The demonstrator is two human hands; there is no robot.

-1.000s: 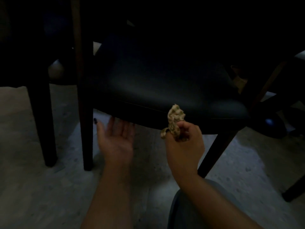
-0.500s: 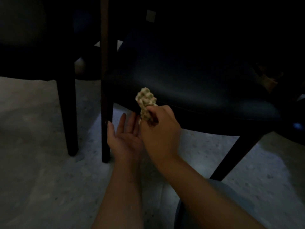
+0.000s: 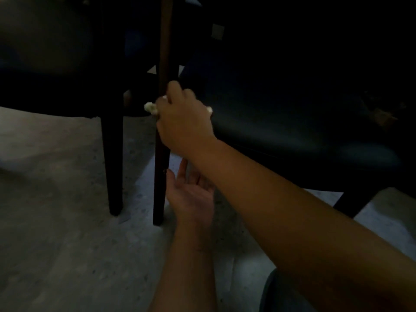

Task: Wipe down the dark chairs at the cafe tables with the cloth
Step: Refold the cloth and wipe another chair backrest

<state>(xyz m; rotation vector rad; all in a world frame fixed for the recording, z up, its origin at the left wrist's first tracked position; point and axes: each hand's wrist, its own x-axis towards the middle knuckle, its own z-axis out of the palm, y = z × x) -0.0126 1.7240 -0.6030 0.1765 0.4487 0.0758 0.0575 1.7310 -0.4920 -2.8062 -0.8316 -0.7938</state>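
A dark chair [image 3: 292, 113] with a padded seat fills the right of the view. Its front left leg [image 3: 161, 176] runs down to the floor. My right hand [image 3: 182, 122] grips a pale cloth [image 3: 150, 108] and presses it against that leg near the seat's corner; bits of cloth show at both sides of the hand. My left hand [image 3: 191, 194] hovers open, palm up, below my right forearm, next to the leg's lower part. The scene is dim.
A second dark chair [image 3: 45, 52] stands at the left, with its leg [image 3: 113, 165] close beside the wiped leg. The floor [image 3: 56, 221] is pale speckled stone. My knee [image 3: 281, 293] shows at the bottom right.
My right hand carried the cloth from the seat's front edge leftwards onto the chair leg and closed round it. The view shifted left. My left hand stayed open and low.
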